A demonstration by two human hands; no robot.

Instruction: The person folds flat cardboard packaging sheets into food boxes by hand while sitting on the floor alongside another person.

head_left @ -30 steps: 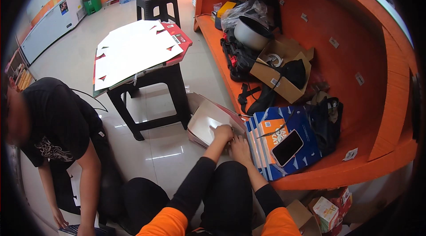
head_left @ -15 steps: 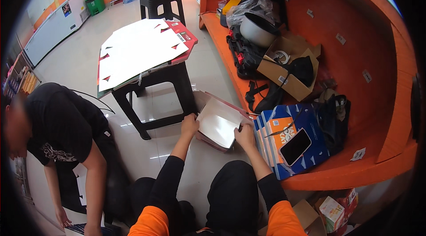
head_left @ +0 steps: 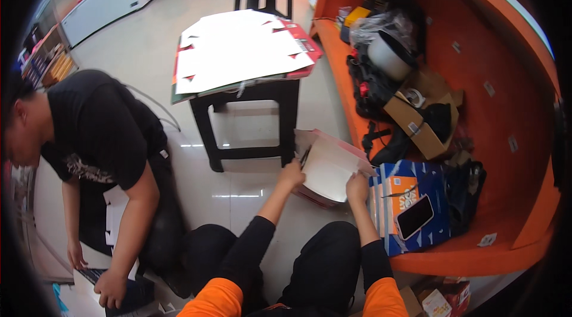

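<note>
A carton (head_left: 326, 169), pale inside and reddish outside, stands low over the floor in front of my knees. My left hand (head_left: 292, 175) is closed on its left edge. On the opposite edge, my right hand (head_left: 358, 187) grips the carton wall with fingers curled. Pinkish flaps stick up along the far side. Close by my right hand lie stacked blue-and-orange flat packages (head_left: 438, 177), with a dark-screened phone (head_left: 415, 217) on top.
White die-cut cardboard sheets (head_left: 238, 49) cover a black stool (head_left: 289, 111). At left, a co-worker (head_left: 101, 132) crouches, handling dark-blue and white card. An orange bench (head_left: 339, 61) at right bears a pot (head_left: 388, 55) and an open brown box (head_left: 426, 132).
The view has turned left, so the scene sits farther right. Both hands keep hold of the carton. The co-worker's near hand has shifted over the card.
</note>
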